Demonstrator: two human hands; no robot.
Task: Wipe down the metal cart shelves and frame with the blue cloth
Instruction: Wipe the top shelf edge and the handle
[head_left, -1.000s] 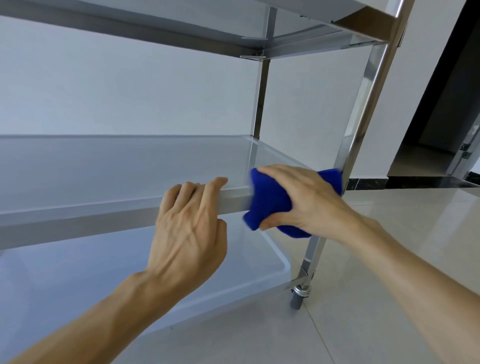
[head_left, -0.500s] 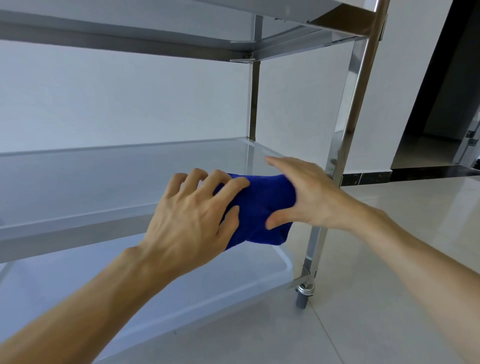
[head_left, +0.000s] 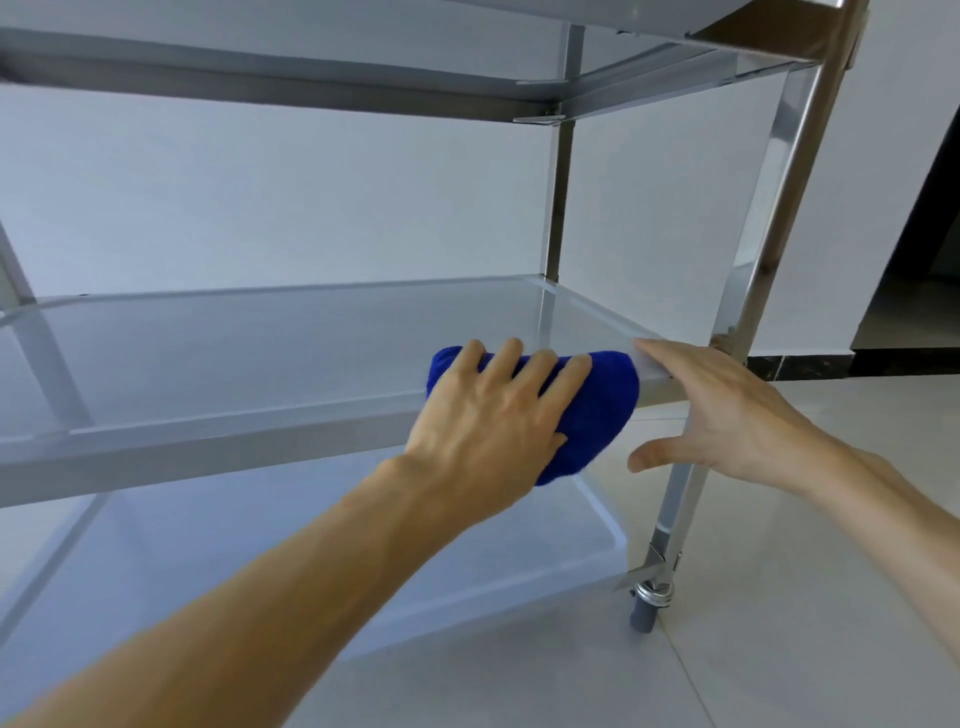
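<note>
The metal cart fills the view, with a middle shelf (head_left: 234, 353), a lower shelf (head_left: 467, 577) and a top shelf (head_left: 363, 78) above. A blue cloth (head_left: 597, 410) hangs over the front rim of the middle shelf near its right end. My left hand (head_left: 498, 415) lies flat on the cloth and presses it against the rim, fingers spread. My right hand (head_left: 722, 410) is off the cloth, open, its fingers resting on the shelf's right front corner beside the front right post (head_left: 769, 218).
The post ends in a grey caster (head_left: 647, 605) on a pale tiled floor (head_left: 779, 649). A white wall (head_left: 260, 197) stands behind the cart. A dark doorway (head_left: 924, 270) opens at the right.
The cloth passed from my right hand to my left. My left hand moved right onto the cloth at the rim. My right hand let go and shifted right to the shelf corner.
</note>
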